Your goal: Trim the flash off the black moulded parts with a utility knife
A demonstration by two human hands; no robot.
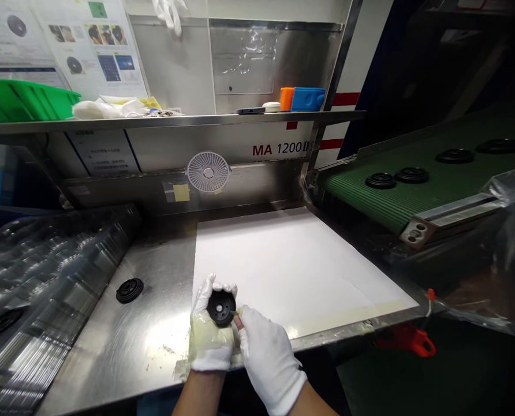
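**Held thing:** one black disc (221,308), held above the front edge of the bench (123,346), its round face turned up toward the camera, a small pale centre showing; being round, it shows no long axis.
**Left hand:** the left hand (209,332), white-gloved, with yellowish tape around the palm, cups the disc from below, its fingers (205,294) closed around the far rim.
**Right hand:** the right hand (270,364), also white-gloved, sits at the disc's near right rim; its fingers (239,318) are bunched and touching there, but whether they grip is hard to make out.
**Counts:** one more black disc (130,290) lies on the bench; four lie on the green conveyor belt (396,199), and a fifth is cut off at the frame edge.
**Hidden:** the disc's underside; dark discs (4,322) in the clear ribbed tray (45,289) are hard to count.
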